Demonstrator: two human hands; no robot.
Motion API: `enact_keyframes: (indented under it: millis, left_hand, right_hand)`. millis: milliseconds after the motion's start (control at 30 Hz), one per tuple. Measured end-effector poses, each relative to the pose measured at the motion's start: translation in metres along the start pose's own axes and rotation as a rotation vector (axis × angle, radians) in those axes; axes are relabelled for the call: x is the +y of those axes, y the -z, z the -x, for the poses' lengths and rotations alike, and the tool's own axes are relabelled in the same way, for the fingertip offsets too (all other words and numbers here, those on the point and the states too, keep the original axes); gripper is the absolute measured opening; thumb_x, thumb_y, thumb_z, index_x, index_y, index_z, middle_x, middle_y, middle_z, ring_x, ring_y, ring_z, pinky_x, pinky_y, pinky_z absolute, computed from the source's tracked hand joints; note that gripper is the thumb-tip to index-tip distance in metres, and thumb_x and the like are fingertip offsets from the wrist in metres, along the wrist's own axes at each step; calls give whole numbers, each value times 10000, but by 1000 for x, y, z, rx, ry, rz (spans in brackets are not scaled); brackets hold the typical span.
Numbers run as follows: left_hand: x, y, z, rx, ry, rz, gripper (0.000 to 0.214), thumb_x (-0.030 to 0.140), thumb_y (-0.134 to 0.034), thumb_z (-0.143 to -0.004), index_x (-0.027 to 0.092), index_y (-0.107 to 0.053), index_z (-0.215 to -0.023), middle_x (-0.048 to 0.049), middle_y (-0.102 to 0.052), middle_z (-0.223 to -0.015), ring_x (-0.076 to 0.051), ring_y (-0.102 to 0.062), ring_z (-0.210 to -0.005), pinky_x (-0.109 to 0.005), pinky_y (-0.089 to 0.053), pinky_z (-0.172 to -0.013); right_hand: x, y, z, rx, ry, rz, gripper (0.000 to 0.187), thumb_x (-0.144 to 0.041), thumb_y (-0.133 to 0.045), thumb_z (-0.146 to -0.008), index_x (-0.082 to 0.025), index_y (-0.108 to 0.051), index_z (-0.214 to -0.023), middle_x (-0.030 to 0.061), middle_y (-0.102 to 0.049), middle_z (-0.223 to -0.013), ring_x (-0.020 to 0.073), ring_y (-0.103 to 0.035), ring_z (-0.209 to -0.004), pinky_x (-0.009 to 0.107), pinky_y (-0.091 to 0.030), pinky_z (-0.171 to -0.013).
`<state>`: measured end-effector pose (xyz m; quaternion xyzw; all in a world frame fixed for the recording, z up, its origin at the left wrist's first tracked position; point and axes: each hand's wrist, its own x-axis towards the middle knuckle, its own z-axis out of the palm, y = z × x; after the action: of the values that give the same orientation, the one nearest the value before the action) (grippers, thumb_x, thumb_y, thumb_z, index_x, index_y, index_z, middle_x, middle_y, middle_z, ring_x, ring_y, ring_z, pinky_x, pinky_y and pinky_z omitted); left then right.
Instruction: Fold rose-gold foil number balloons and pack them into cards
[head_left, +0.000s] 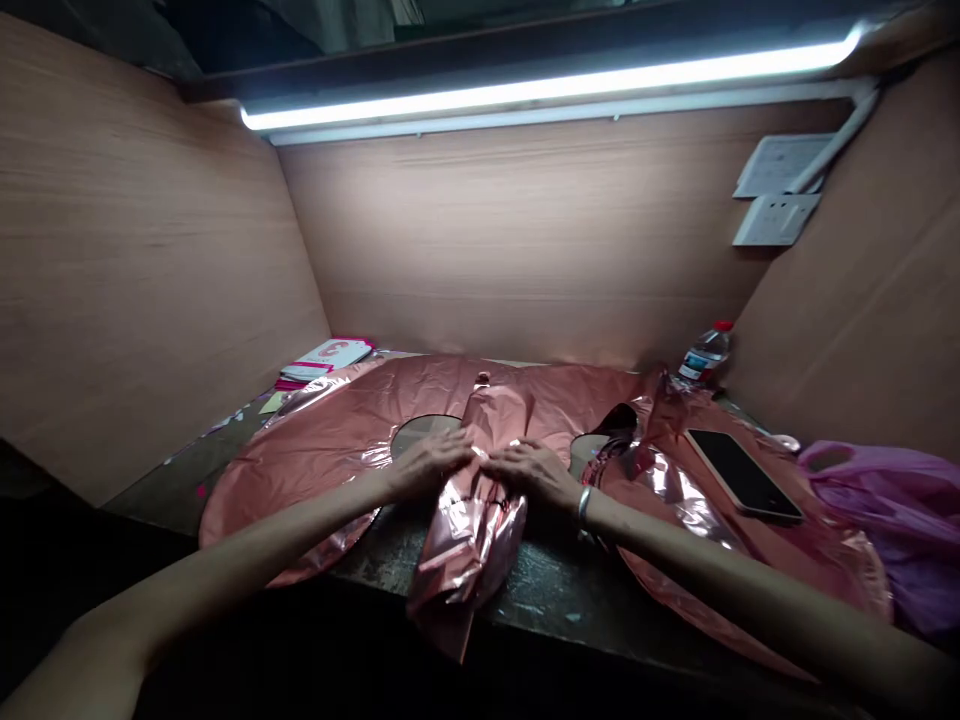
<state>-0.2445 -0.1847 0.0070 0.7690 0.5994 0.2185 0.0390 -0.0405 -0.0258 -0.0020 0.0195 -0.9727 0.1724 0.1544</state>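
A large flat rose-gold foil balloon (337,430) lies spread across the desk, with round cut-outs in it. Its middle strip (469,530) is bunched and crumpled and hangs over the desk's front edge. My left hand (431,463) lies on the foil just left of that strip, fingers bent down onto it. My right hand (534,470), a bracelet at its wrist, presses on the foil just right of the strip. The fingertips of both hands nearly meet at the fold.
A black phone (742,473) lies on more pink foil at the right. Further right sits a purple plastic bag (892,520). A water bottle (705,353) stands in the back right corner, and pink-and-white packets (326,360) at the back left. Wooden walls enclose the desk.
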Motion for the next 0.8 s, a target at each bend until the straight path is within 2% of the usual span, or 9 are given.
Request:
enact_keyframes:
  millis: [100,200,300,400,500,567,633,733,800]
  left_hand:
    - [-2,-22,24,-216,103,-32,459,218,-456,-930,224,-508,-1386,-124,-449,-1499,-240,-389,-1411,-467,-318,-1150]
    - [4,-17,26,-250,155,-60,515,257,-518,-902,216,-469,-1413,-138,-430,-1512,-266,-386,-1412,-475,-307,-1154]
    - [8,-10,22,-250,132,-69,516,321,-543,-898,198,-477,-1395,-159,-463,-1483,-290,-413,-1393,-467,-318,-1146]
    - [10,-10,20,-268,119,-90,582,397,-552,-892,165,-442,-1415,-201,-435,-1490,-338,-387,-1401,-519,-317,-1133]
    - [16,-14,25,-247,16,-76,575,369,-501,-923,125,-407,-1435,-222,-387,-1515,-326,-344,-1427,-510,-277,-1156]
    - [23,-16,30,-235,-94,12,489,321,-455,-952,134,-447,-1403,-200,-435,-1491,-270,-412,-1392,-418,-303,-1155]
    - [29,-17,35,-220,-133,123,439,309,-469,-950,163,-487,-1364,-170,-525,-1423,-235,-514,-1305,-344,-361,-1111]
    - [30,-17,39,-201,-8,252,418,331,-534,-916,206,-528,-1315,-117,-648,-1263,-231,-630,-1125,-305,-453,-981]
    - [24,-16,37,-178,144,333,338,359,-540,-907,212,-606,-1204,-68,-707,-1102,-218,-668,-989,-282,-485,-885]
  right_hand:
    - [7,-27,14,-95,59,162,422,-155,-494,-942,-243,-581,-1346,130,-600,-1354,256,-565,-1240,482,-409,-1051]
    - [7,-28,17,-63,158,174,441,-191,-491,-943,-210,-546,-1381,159,-592,-1355,268,-555,-1246,497,-405,-1062]
    - [-1,-26,20,-16,330,137,493,-246,-501,-942,-195,-483,-1432,157,-557,-1396,272,-495,-1309,495,-371,-1102]
    - [-15,-27,25,-27,404,99,499,-247,-462,-958,-186,-451,-1453,143,-549,-1409,257,-474,-1332,458,-376,-1107]
    - [-27,-28,29,-64,346,45,483,-284,-460,-963,-163,-478,-1430,164,-539,-1412,258,-492,-1315,412,-427,-1062]
    - [-30,-28,30,-69,317,1,471,-308,-471,-956,-158,-509,-1401,166,-547,-1402,257,-500,-1306,399,-418,-1071]
    - [-30,-27,31,-65,323,-39,472,-319,-489,-939,-145,-531,-1376,172,-565,-1380,265,-512,-1296,407,-389,-1094]
    - [-27,-26,30,-89,250,-141,502,-386,-555,-897,-147,-565,-1338,178,-594,-1342,286,-578,-1211,381,-442,-1017]
    - [-22,-24,26,-113,44,-235,394,-434,-548,-898,-168,-677,-1158,131,-700,-1149,267,-663,-1023,330,-493,-882]
